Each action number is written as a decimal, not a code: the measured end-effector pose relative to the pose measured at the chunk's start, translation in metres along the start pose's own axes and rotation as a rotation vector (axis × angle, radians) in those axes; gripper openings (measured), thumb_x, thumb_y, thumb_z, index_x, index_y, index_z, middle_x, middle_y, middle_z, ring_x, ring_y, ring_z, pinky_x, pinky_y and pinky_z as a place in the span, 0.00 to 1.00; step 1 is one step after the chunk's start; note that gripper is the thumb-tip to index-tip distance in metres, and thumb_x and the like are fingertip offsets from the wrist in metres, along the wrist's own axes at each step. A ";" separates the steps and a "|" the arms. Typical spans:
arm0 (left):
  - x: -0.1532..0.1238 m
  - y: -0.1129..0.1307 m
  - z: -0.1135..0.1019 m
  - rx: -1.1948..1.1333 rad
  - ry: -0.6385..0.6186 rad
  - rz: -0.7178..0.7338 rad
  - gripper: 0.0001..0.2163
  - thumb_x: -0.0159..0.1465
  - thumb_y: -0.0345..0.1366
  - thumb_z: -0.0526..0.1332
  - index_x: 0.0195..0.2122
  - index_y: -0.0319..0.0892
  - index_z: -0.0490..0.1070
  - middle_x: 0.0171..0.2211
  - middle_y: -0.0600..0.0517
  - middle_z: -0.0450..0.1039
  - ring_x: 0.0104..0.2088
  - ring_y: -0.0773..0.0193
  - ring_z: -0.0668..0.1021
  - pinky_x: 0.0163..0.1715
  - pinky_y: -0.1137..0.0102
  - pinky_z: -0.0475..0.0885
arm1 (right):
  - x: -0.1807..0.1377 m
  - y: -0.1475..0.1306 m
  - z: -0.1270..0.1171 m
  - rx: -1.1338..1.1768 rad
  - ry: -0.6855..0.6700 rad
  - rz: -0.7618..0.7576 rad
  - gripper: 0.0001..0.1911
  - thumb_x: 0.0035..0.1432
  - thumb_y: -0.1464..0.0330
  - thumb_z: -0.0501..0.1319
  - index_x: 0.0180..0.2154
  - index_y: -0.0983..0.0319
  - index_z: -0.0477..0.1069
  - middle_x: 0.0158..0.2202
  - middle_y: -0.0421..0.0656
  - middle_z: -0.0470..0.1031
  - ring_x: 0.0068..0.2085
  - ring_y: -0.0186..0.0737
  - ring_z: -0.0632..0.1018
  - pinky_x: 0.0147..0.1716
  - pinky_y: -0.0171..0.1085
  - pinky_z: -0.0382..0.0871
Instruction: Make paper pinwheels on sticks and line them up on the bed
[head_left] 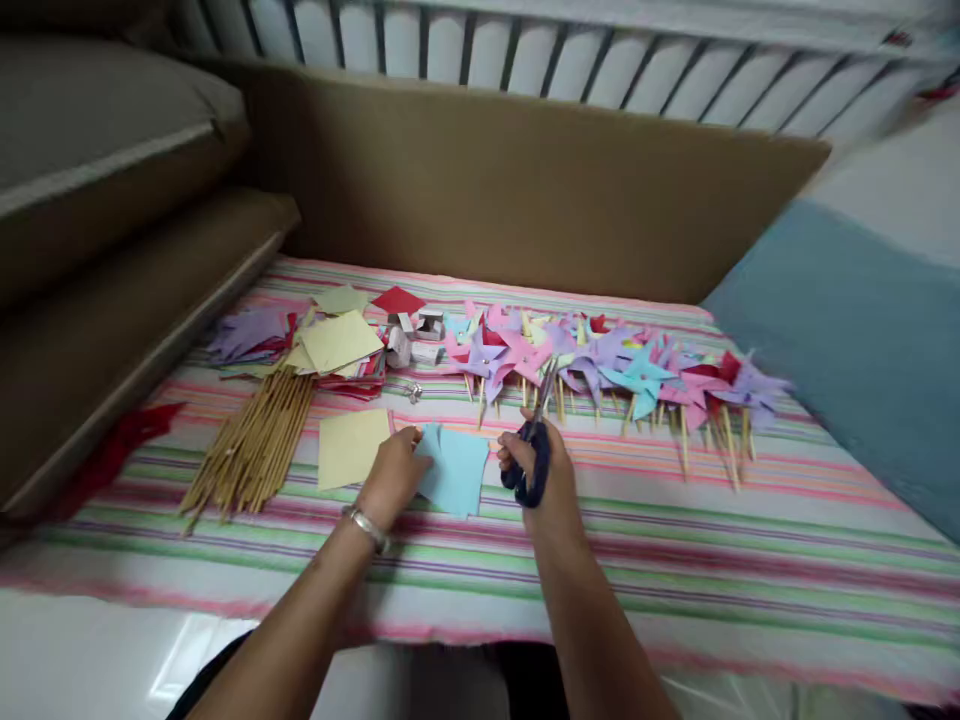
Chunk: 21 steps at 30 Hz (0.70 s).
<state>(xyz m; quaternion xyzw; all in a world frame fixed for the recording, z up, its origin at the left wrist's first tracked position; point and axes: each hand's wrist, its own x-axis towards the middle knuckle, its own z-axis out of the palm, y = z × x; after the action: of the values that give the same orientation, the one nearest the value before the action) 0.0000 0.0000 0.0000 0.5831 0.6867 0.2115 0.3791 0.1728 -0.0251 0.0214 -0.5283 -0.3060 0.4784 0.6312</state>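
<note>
My left hand (395,472), with a silver bracelet at the wrist, grips the left edge of a light blue paper square (457,470) in front of me. Slits seem to show along the paper's edges. Wrapped in my right hand (551,465) is a pair of dark-handled scissors (534,435), blades pointing up and away. The thumb and fingertips of that hand are close to the paper's right edge; whether they touch it, I cannot tell. Beside my left hand, a pale yellow paper square (351,447) lies flat, apparently partly under the fingers.
Finished paper pinwheels (600,360) on sticks lie in a row at the right. Wooden sticks (259,440) are bundled at the left, below stacked coloured paper (341,342). Small white boxes (412,335) and metal pins (413,392) sit mid-cloth. A cardboard panel (510,190) stands behind.
</note>
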 end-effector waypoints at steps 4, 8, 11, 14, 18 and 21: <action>-0.005 0.005 0.001 0.082 -0.002 0.000 0.12 0.53 0.28 0.59 0.40 0.40 0.68 0.35 0.46 0.76 0.35 0.61 0.77 0.30 0.73 0.65 | 0.002 0.001 -0.007 -0.118 -0.028 0.005 0.27 0.43 0.66 0.66 0.47 0.59 0.63 0.25 0.35 0.71 0.23 0.32 0.72 0.21 0.31 0.63; -0.023 0.013 -0.003 0.322 0.085 0.075 0.18 0.55 0.33 0.59 0.48 0.39 0.64 0.41 0.43 0.74 0.40 0.55 0.76 0.37 0.67 0.67 | 0.000 0.000 -0.011 -0.254 -0.049 0.049 0.27 0.43 0.66 0.66 0.47 0.60 0.63 0.26 0.37 0.73 0.25 0.35 0.75 0.21 0.31 0.63; -0.039 0.016 -0.006 0.476 0.165 0.190 0.23 0.55 0.34 0.61 0.52 0.39 0.62 0.46 0.41 0.71 0.47 0.51 0.72 0.44 0.62 0.65 | -0.002 -0.002 -0.012 -0.286 -0.064 0.060 0.28 0.43 0.66 0.66 0.47 0.61 0.63 0.27 0.39 0.74 0.26 0.36 0.76 0.22 0.31 0.64; -0.053 0.011 -0.003 0.534 0.143 0.359 0.28 0.52 0.33 0.63 0.55 0.39 0.60 0.55 0.41 0.63 0.55 0.50 0.64 0.52 0.60 0.60 | -0.006 -0.005 -0.014 -0.277 -0.063 0.050 0.29 0.43 0.65 0.67 0.48 0.61 0.63 0.27 0.38 0.73 0.26 0.36 0.76 0.21 0.31 0.63; -0.062 0.002 0.009 0.547 0.020 0.490 0.25 0.51 0.31 0.63 0.52 0.43 0.64 0.56 0.45 0.61 0.57 0.52 0.62 0.55 0.60 0.58 | -0.012 -0.008 -0.018 -0.204 -0.076 0.045 0.30 0.42 0.64 0.67 0.48 0.61 0.63 0.27 0.38 0.72 0.25 0.35 0.75 0.21 0.30 0.63; -0.062 0.001 0.015 0.545 0.028 0.516 0.23 0.52 0.30 0.63 0.50 0.42 0.66 0.55 0.45 0.63 0.56 0.52 0.63 0.56 0.60 0.58 | -0.014 -0.009 -0.023 -0.162 -0.084 0.057 0.31 0.40 0.65 0.67 0.48 0.62 0.63 0.26 0.38 0.72 0.25 0.35 0.75 0.21 0.31 0.63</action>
<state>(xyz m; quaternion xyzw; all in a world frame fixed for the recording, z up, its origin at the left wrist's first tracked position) 0.0139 -0.0619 0.0081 0.8134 0.5535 0.1177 0.1347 0.1904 -0.0465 0.0260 -0.5657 -0.3548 0.4917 0.5589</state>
